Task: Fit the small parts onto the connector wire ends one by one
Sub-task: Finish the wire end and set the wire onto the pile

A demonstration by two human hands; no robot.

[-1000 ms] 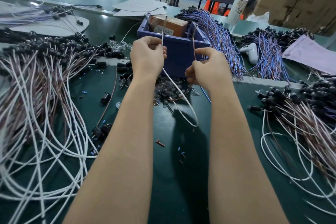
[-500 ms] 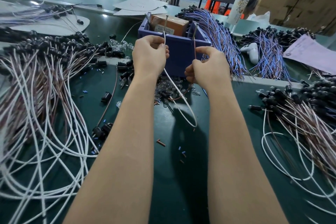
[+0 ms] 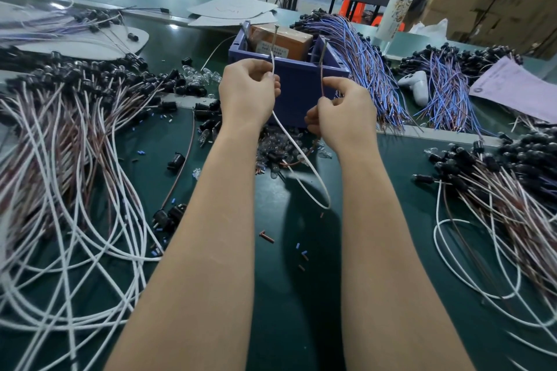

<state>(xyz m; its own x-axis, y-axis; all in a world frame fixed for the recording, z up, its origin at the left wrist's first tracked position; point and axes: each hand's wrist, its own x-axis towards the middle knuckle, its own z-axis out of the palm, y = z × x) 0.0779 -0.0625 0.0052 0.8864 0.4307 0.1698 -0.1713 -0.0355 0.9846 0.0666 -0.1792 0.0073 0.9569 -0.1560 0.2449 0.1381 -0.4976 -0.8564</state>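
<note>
On my feed, a dark green surface (image 3: 271,295) carries wire heaps (image 3: 60,135) with black caps at 9 and 3 o'clock, and a blue bin (image 3: 301,81) at 12 o'clock. Almost nothing has shifted in the last second. The left hand (image 3: 248,90) still pinches the white wire (image 3: 272,60), and the right hand (image 3: 343,113) still pinches the brown wire (image 3: 322,69). Both hands are just in front of the bin, near each other but apart, with each wire end upright above the fingers. The small clear parts (image 3: 277,144) lie heaped on the surface just below the hands. I judge no part has been fitted in this spell. The tips are too small to tell whether they carry one.
</note>
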